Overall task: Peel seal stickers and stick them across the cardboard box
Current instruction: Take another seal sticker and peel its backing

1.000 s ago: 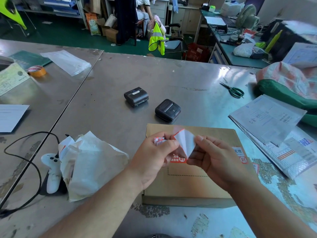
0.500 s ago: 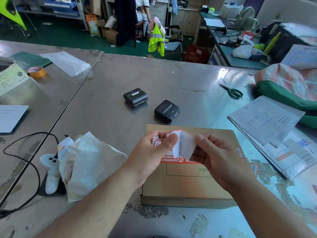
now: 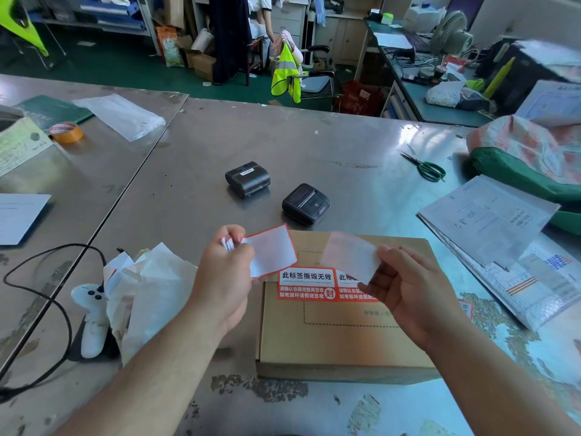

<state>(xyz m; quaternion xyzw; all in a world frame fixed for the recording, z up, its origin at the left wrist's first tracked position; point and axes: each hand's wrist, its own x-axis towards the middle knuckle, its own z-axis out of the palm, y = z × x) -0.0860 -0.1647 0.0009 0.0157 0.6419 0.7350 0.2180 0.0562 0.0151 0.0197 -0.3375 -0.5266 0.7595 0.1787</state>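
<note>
Fingers (image 3: pixel 233 234) of your left hand (image 3: pixel 224 278) are curled in, thumb against forefinger, pinching the left edge of a white rectangular sticker with a thin red border (image 3: pixel 272 251). Its blank side faces you. Some small red-and-white scraps (image 3: pixel 228 242) are tucked into the same pinch, too small to tell apart. Your right hand (image 3: pixel 412 297) is curled too, thumb and fingertips nipping the right edge of a translucent white backing slip (image 3: pixel 349 259). The two papers are apart, with a clear gap between them.

Both hands hover over the flat brown cardboard box (image 3: pixel 345 344), which lies on the grey metal table (image 3: pixel 195 152) straight ahead of you. Taking the box top as a dial, a red seal label with white lettering (image 3: pixel 306 284) is stuck at eleven o'clock. A second red seal label (image 3: pixel 347 294) touches its right side and is partly hidden by the slip and your right thumb.

Beyond the box, two small black printers (image 3: pixel 247 178) sit at eleven and twelve o'clock. Green-handled scissors (image 3: pixel 427 167) lie at one o'clock, well apart. At nine o'clock a heap of crumpled white paper (image 3: pixel 151 294) rests beside a white handheld controller (image 3: pixel 91 316).
</note>
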